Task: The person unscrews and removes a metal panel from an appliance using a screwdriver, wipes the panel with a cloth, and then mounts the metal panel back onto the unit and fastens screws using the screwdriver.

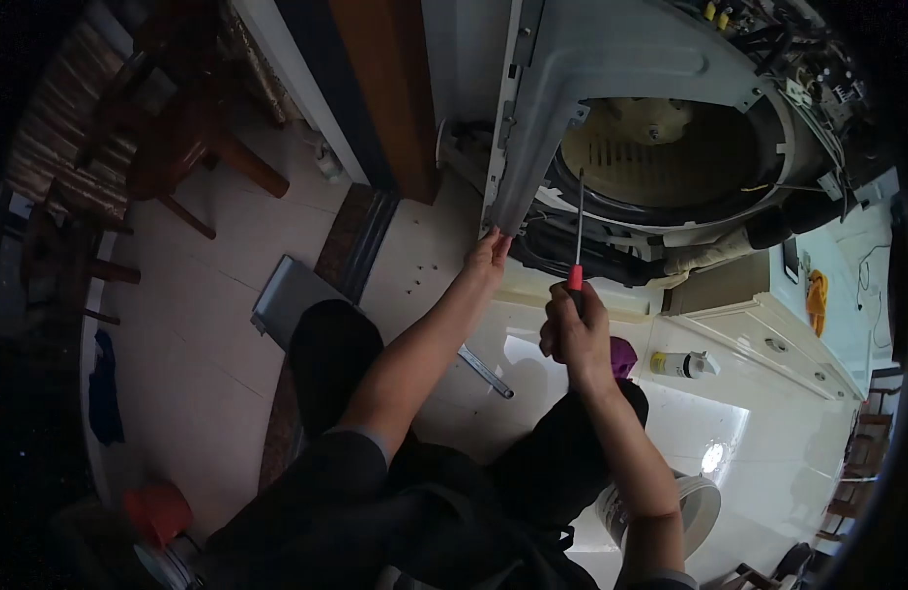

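My right hand [582, 339] is closed round the red-and-black handle of a screwdriver [576, 275]. Its long shaft points up and away, with the tip in front of the dark rubber rim [611, 206] of a washing machine's round opening. At the lower corner of the machine's grey metal front panel [542, 128], the fingers of my left hand [487, 256] pinch the edge. Behind the panel the washing machine drum [626, 157] shows, along with hoses and wiring. What lies between my left fingertips besides the panel edge is hidden.
A wrench [486, 372] and several small screws [420, 278] lie on the tiled floor. A spray bottle [682, 364] and a white bucket [704, 511] are at the right. Leftward are a grey metal piece [301, 295], a doorway threshold [360, 241] and a wooden chair [193, 147].
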`<state>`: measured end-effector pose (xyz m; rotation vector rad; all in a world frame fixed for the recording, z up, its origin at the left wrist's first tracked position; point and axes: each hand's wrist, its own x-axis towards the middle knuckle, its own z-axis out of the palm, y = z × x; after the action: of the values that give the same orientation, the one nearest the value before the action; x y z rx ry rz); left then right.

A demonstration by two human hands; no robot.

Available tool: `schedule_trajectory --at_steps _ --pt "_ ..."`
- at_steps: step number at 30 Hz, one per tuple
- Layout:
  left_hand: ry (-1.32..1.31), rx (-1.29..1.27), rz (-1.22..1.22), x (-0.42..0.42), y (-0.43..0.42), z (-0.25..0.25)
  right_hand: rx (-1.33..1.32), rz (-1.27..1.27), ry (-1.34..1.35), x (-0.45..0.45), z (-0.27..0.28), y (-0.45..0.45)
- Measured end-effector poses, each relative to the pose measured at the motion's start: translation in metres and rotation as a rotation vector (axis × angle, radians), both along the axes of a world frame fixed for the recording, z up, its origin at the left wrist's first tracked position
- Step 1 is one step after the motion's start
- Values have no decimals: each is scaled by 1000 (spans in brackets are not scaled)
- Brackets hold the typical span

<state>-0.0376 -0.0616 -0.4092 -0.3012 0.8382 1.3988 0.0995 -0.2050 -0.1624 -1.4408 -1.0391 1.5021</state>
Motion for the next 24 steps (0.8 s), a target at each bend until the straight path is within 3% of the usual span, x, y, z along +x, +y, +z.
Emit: schedule_trajectory --at_steps 3,6,8,12,14,16,18,20,21,24 --pt "-45 54 -36 2 4 -4 58 -105 88 -42 -3 1" --pt "23 20 -164 -12 -23 49 181 -110 -88 -72 -12 11" --pt "173 106 -453 -27 -54 113 150 -119 -135 -89 10 13" --pt "199 85 -490 -35 -43 96 158 -105 -172 -75 2 18" --pt "244 23 -417 -37 -17 41 174 -86 -216 -57 2 15" --pt "233 172 -454 -41 -28 92 133 -99 -224 -48 0 5" --pt "218 314 -499 -37 -43 164 536 -188 -538 -41 -12 -10" --pt "289 448 -512 -29 -45 232 452 -163 -478 -32 14 -30" --pt "291 451 -519 -25 -44 249 382 -123 -424 -27 27 -39" --pt "148 540 -529 -13 -41 284 527 -142 -485 -19 36 -55"
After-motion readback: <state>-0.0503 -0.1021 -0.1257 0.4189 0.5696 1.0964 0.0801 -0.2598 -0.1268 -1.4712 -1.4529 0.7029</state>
